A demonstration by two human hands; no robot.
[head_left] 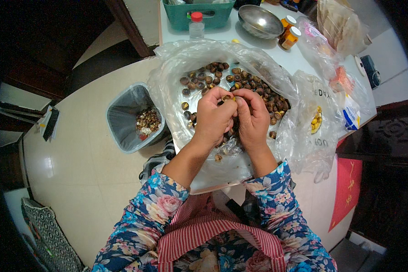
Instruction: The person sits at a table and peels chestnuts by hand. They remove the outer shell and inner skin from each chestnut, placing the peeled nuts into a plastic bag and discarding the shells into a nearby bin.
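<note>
My left hand (214, 115) and my right hand (253, 118) meet over the table, both closed with fingertips pinched on one small brown chestnut (228, 99) with a bit of yellow showing. Most of it is hidden by my fingers. Below and around them, many dark brown chestnuts (267, 97) lie on a spread clear plastic bag (167, 68), some split and showing yellow. A loose bit of shell (218, 157) lies near my left wrist. To the right, several yellow peeled kernels (316, 120) rest on another clear plastic bag (303, 154).
On the floor at left stands a grey lined bin (115, 131) with shells inside. Along the table's back are a green basket (177, 18), a red-capped bottle (196, 28), a metal bowl (260, 21) and white-lidded jars (289, 38). A brush (49, 124) stands far left.
</note>
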